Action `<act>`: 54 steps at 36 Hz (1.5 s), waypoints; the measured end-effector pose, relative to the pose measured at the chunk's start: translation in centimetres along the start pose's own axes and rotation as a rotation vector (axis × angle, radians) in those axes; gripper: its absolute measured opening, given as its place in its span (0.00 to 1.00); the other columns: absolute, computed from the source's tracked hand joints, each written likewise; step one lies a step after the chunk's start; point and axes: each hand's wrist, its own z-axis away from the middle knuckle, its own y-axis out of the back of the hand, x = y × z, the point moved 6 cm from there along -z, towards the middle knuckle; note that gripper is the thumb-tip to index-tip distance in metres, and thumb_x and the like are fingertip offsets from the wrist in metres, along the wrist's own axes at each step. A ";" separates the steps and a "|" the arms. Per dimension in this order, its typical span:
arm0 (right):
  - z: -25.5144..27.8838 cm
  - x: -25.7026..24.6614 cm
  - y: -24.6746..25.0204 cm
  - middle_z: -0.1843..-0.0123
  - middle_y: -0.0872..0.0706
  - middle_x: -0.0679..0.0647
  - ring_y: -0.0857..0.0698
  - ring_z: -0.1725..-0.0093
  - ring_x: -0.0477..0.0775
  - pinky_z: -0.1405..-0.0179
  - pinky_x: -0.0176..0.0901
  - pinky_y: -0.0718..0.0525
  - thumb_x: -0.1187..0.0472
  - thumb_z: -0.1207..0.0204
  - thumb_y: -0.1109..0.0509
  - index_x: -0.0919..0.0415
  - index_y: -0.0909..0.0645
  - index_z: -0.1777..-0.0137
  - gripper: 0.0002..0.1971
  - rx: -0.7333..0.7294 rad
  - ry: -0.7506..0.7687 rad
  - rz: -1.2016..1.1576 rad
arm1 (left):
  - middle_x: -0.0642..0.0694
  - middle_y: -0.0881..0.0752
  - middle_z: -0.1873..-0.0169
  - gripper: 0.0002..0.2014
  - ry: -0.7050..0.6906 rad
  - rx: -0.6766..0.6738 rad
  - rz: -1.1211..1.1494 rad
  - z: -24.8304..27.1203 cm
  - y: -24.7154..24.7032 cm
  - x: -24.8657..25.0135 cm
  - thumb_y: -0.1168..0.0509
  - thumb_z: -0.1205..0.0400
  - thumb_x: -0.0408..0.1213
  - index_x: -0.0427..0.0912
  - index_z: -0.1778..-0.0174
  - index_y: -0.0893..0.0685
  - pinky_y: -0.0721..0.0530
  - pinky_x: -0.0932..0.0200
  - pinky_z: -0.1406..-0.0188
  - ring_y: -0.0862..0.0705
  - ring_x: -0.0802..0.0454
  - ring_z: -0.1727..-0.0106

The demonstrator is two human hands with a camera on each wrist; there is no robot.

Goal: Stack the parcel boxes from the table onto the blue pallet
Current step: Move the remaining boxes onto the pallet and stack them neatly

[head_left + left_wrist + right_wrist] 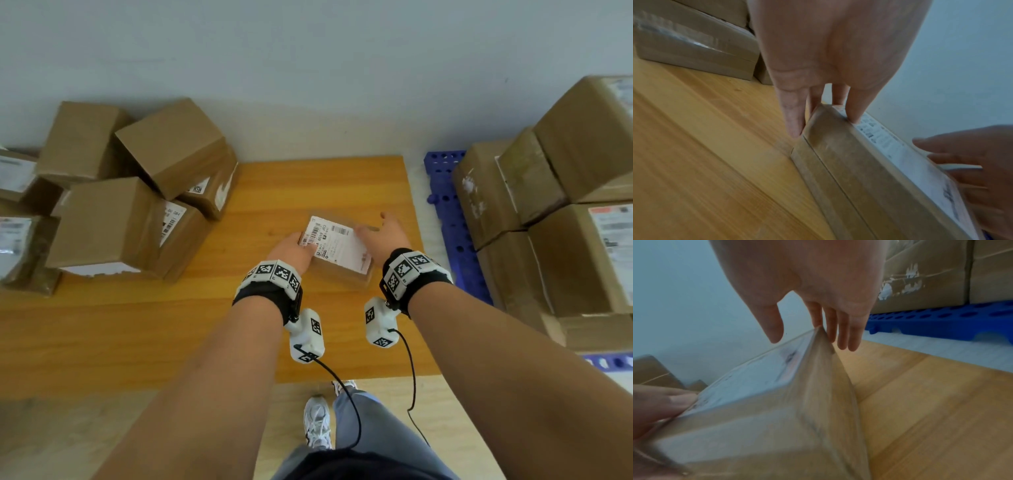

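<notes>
Both hands on a labelled box on the counter

The box (337,255) lies on the wooden counter (171,325); the left hand (291,248) pinches its left end, thumb on the white shipping label (334,243), whose print is too small to read. The right hand (383,236) reaches over the right end, fingers (846,335) straight and released. Stacked boxes (548,192) sit on the blue pallet (452,219).

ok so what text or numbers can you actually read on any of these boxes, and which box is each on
"00 G84": label on the front box of the table pile, partly cut off.
"8019 J02", uncertain: label on the small box between the left hand and right hand; its barcodes and fine print are too small to read.
Labels on the pallet boxes and the far-left boxes: blurred, unreadable.
</notes>
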 end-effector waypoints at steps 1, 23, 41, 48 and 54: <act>0.0 -0.2 0.3 0.22 0.30 0.56 0.14 0.55 0.51 0.65 0.44 0.14 0.48 0.21 0.31 0.52 0.43 0.16 0.37 -0.006 0.009 0.016 | 0.47 0.21 0.29 0.21 -0.020 -0.005 -0.016 0.0 -0.1 0.3 0.44 0.12 0.42 0.45 0.22 0.30 0.23 0.58 0.49 0.18 0.46 0.37; 5.7 1.3 -1.7 0.32 0.19 0.59 0.19 0.37 0.58 0.50 0.44 0.23 0.42 0.16 0.39 0.64 0.30 0.23 0.30 -0.208 -0.073 0.188 | 0.43 0.14 0.47 0.20 0.062 -0.085 0.021 3.0 -2.2 -0.3 0.45 0.13 0.49 0.40 0.33 0.22 0.18 0.55 0.61 0.17 0.46 0.58; 12.3 -5.2 12.8 0.45 0.15 0.53 0.16 0.51 0.53 0.65 0.40 0.20 0.41 0.19 0.36 0.65 0.27 0.30 0.29 0.201 0.129 -0.132 | 0.49 0.17 0.48 0.18 -0.391 0.259 0.217 11.3 5.2 14.0 0.41 0.14 0.49 0.42 0.34 0.28 0.19 0.59 0.69 0.17 0.51 0.58; 14.0 -5.3 20.0 0.38 0.16 0.55 0.17 0.45 0.55 0.48 0.49 0.17 0.39 0.21 0.35 0.63 0.28 0.29 0.31 0.360 0.202 -0.268 | 0.47 0.17 0.44 0.18 -0.567 0.338 0.228 14.6 6.0 21.4 0.41 0.15 0.50 0.42 0.35 0.27 0.18 0.54 0.55 0.18 0.49 0.53; 14.5 -3.9 26.9 0.34 0.18 0.51 0.17 0.40 0.54 0.43 0.47 0.19 0.39 0.21 0.36 0.61 0.30 0.24 0.33 0.491 0.285 -0.369 | 0.48 0.16 0.42 0.19 -0.718 0.390 0.278 17.2 4.5 28.4 0.42 0.15 0.50 0.43 0.34 0.24 0.17 0.55 0.52 0.17 0.51 0.50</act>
